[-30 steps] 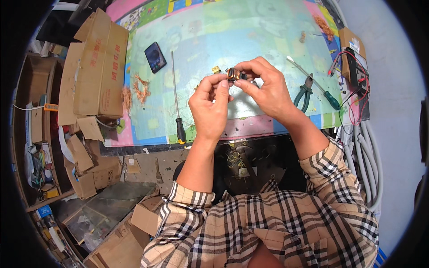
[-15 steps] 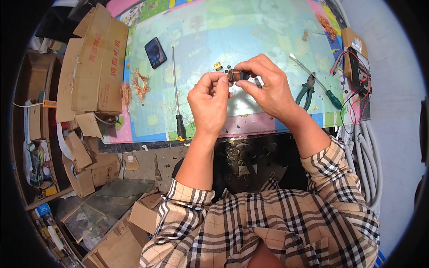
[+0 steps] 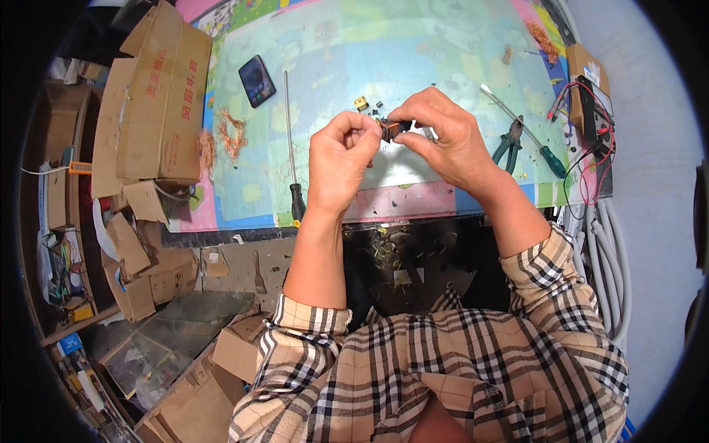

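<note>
Copper-wound coil (image 3: 396, 131): held between both hands, above the counter (image 3: 317, 44) near its front edge; the right hand (image 3: 449, 140) is clamped on it between thumb and forefinger; the left hand (image 3: 338, 159) has its fingertips pinched on the coil's left end; a yellow part (image 3: 360, 103) lies just beyond; a black-handled screwdriver (image 3: 297, 201) lies to the left; green-handled pliers (image 3: 515, 136) and a green-handled screwdriver (image 3: 552, 162) lie to the right.
</note>
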### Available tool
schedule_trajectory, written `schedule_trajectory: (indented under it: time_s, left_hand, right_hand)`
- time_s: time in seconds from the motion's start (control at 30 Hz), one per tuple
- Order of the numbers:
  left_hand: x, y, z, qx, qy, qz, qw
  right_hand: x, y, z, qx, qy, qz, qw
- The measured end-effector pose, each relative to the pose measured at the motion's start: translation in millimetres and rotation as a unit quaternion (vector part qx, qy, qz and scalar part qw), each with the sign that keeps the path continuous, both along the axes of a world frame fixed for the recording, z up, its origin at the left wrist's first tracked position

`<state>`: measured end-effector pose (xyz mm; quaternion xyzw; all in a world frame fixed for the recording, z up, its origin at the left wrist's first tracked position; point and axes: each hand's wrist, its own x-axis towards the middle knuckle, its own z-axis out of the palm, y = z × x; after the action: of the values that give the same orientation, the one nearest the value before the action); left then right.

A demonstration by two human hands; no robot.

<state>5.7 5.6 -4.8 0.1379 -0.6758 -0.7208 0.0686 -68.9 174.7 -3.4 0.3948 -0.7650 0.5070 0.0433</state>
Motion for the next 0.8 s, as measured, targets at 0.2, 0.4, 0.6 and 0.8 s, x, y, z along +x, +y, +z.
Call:
schedule_trajectory:
  time_s: [0.2,0.4,0.6,0.8]
  left_hand:
    - [3.1,-4.7,-3.1,-0.036,0.000,-0.036,0.999]
    - [5.4,-4.1,-2.2,-0.023,0.013,-0.057,0.998]
    - [7.6,-1.6,2.1,-0.043,0.033,-0.070,0.996]
    - [5.1,-2.9,-2.2,-0.068,0.062,-0.039,0.995]
  right_hand:
    - [-2.5,3.4,5.0,0.018,-0.029,0.027,0.999]
    - [-5.2,6.6,5.0,0.012,-0.034,0.043,0.998]
    - [-7.1,9.9,4.5,0.016,0.016,0.042,0.999]
    - [-4.9,8.3,3.6,0.018,0.042,0.026,0.999]
